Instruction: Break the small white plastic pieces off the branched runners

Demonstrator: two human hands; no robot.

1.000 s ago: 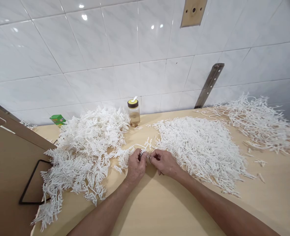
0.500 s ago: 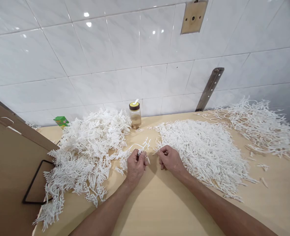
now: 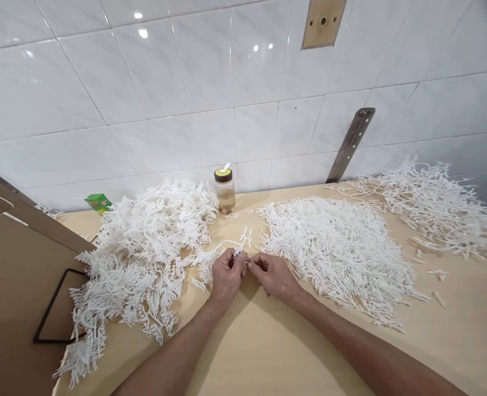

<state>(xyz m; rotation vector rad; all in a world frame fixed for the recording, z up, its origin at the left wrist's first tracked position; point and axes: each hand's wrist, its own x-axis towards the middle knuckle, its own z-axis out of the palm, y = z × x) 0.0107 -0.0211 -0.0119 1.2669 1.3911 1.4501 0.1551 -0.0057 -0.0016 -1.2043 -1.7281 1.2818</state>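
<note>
Lidded jar (image 3: 226, 199), green box (image 3: 97, 202) and dark metal bar (image 3: 350, 145) by a white tiled wall (image 3: 206, 60).

The counter (image 3: 260, 352) bears a left white pile (image 3: 144, 253), middle white pile (image 3: 338, 256) and right white pile (image 3: 437, 212). A jar (image 3: 226, 193) stands rearward.

White branched sprig (image 3: 242, 242) in left hand (image 3: 226, 278)

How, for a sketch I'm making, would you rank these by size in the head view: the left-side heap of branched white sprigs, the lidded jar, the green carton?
1. Left-side heap of branched white sprigs
2. Lidded jar
3. Green carton, going by its visible part
</note>
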